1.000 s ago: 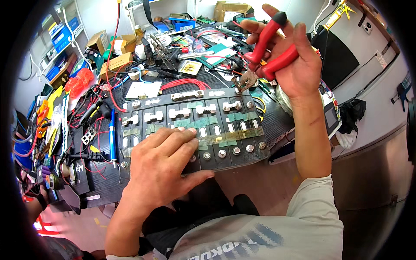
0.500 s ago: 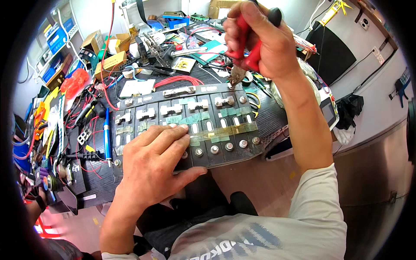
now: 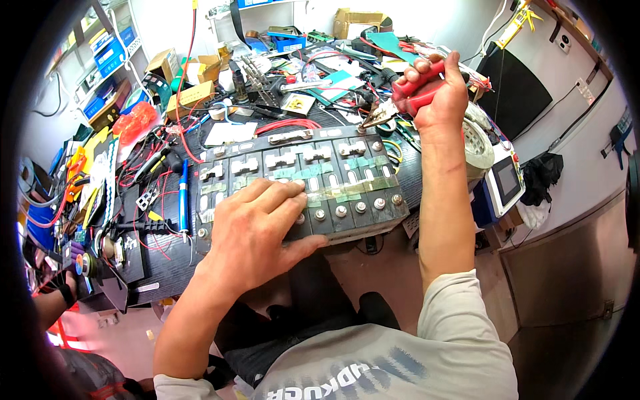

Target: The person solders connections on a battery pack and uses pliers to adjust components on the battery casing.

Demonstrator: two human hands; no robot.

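A black battery pack (image 3: 341, 179) made of several cells lies on the bench in front of me. Metal bus bars join some of its terminals, studs line the near edge, and greenish tape runs across the top. My left hand (image 3: 250, 223) rests on the pack's near left part, fingers stretched out and thumb over the near edge. In my right hand (image 3: 445, 100) are red-handled pliers (image 3: 381, 116), tilted low. Their jaws reach the terminal (image 3: 361, 129) at the pack's far right corner; whether they grip it I cannot tell.
Red cables (image 3: 288, 125) lie behind the pack. A blue pen-like tool (image 3: 183, 197) sits left of it. Tools, wires and boxes crowd the bench. At right stand a tape roll (image 3: 477, 148) and a device with a screen (image 3: 505, 179). Another person's arm (image 3: 57, 303) shows at lower left.
My right hand has come down and the pliers have swung from steep to nearly level, jaws still by the far right corner. My left hand stays on the pack. The view has shifted slightly.
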